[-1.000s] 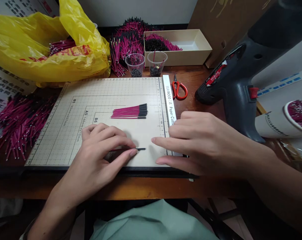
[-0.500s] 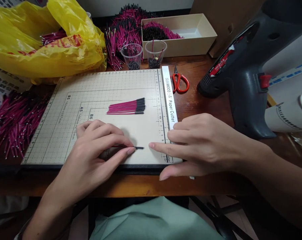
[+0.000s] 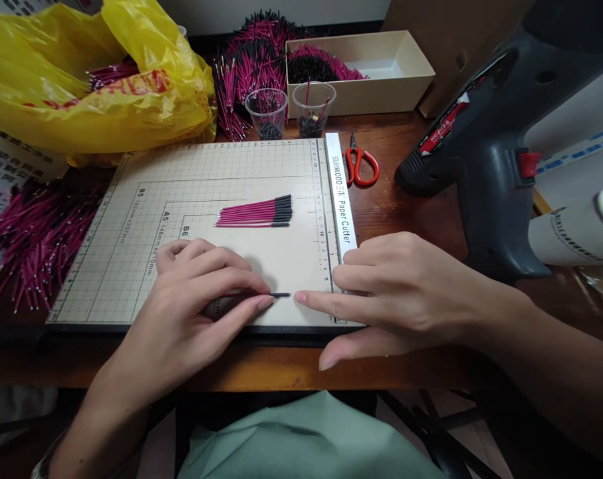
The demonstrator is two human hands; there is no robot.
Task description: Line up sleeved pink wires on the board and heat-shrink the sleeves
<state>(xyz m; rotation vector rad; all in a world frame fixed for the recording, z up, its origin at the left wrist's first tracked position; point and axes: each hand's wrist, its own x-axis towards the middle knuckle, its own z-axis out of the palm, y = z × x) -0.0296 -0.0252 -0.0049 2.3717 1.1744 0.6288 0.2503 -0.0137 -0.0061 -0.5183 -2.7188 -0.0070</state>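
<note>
My left hand (image 3: 204, 296) rests on the paper cutter (image 3: 301, 256), its thumb and index finger pinched on a thin wire with a black sleeve (image 3: 282, 295). The sleeved end sticks out to the right of the fingertips; much of the wire lies hidden under the hand. My right hand (image 3: 395, 293) holds nothing. Its index finger points left, with the tip just short of the sleeve's end, the thumb is held apart below, and the other fingers are bent. Farther up the board lies a row of magenta wires (image 3: 248, 211) with black sleeves lined up at the right.
Behind the board stand two clear plastic cups (image 3: 266, 114) and a cardboard box (image 3: 375, 96), beside a heap of wires (image 3: 254, 60). Red-handled scissors (image 3: 363, 166) and a dark heat gun (image 3: 490, 173) are at the right. A yellow bag (image 3: 156, 106) and more wires (image 3: 42, 246) fill the left.
My right index fingertip has come slightly left and down, narrowing the gap to the sleeve's end. My left hand keeps its pinch on the wire. The whole view has shifted a little.
</note>
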